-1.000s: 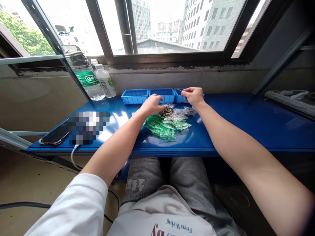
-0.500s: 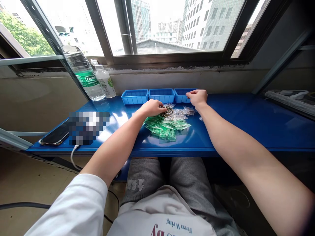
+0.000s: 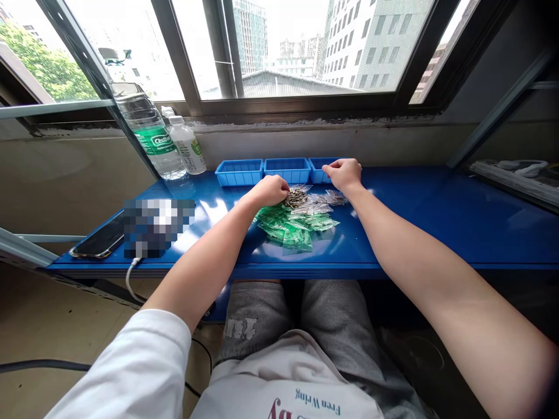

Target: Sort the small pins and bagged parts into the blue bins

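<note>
My left hand is closed at the left edge of a pile of small brass-coloured screws; what its fingers pinch, if anything, is hidden. My right hand is closed in a pinch in front of the right blue bin, and anything in it is too small to make out. Clear plastic bags lie right of the screws. Nearer me, green zip bags are heaped on the blue table. The middle blue bin and the left blue bin stand in the same row.
A large water bottle and a smaller bottle stand at the back left. A phone lies at the left, beside a blurred-out patch with a white cable. The window wall rises behind the bins.
My right hand has shifted a little left along the front of the right bin. My left hand has drawn slightly left, leaving more of the screws in view.
</note>
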`<state>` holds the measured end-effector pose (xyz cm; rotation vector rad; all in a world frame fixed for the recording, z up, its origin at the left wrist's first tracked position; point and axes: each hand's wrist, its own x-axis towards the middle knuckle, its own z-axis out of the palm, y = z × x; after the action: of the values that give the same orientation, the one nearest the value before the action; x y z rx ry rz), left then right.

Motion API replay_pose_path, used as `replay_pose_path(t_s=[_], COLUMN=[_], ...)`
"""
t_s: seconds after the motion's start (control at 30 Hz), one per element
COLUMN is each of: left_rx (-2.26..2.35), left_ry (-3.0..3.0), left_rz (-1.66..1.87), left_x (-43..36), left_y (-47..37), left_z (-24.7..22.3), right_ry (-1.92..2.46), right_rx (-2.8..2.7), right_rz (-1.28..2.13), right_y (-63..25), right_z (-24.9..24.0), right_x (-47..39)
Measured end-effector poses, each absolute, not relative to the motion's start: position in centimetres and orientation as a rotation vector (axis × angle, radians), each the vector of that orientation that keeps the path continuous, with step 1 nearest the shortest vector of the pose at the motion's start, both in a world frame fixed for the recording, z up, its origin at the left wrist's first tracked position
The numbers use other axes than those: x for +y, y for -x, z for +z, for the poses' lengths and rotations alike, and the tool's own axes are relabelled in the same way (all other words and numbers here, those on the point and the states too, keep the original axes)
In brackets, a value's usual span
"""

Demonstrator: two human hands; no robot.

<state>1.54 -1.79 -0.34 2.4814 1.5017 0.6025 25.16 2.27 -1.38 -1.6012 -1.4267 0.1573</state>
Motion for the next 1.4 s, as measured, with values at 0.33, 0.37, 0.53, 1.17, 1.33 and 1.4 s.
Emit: replay_pose_path(t_s=[0.33,0.37,0.53,1.17,1.33,1.4], left_rx=[1.444,1.454,1.514,1.378,1.218,1.184], left_ry=[-2.528,-2.543,-2.538,-2.559,-2.516,-2.509], left_rz=[0.661,0.649,0.549,0.896,1.097,1.145], left_x=[-2.0,-2.0,-1.9,-1.5,-1.5,-1.5], left_y=[-1.4,-1.4,-1.4,-1.8,-1.9,-1.9], left_z=[-0.1,-0.1,-0.2,-0.8,-0.8,-0.8], right_ry=[1.578,1.572,1.562,1.159,1.106,1.097], right_rx=[-1.554,-1.570,-1.617,-1.985,-2.060,-2.028], right_rz=[0.150,0.149,0.138,0.328,0.475,0.574], right_y=[-24.3,-24.2,-23.9,-21.5,-21.3,-21.4], right_z=[-1.1,-1.1,-1.1,-0.3,-0.2,-0.3], right_x=[1.6,1.5,1.3,-1.0,-1.2,-1.1])
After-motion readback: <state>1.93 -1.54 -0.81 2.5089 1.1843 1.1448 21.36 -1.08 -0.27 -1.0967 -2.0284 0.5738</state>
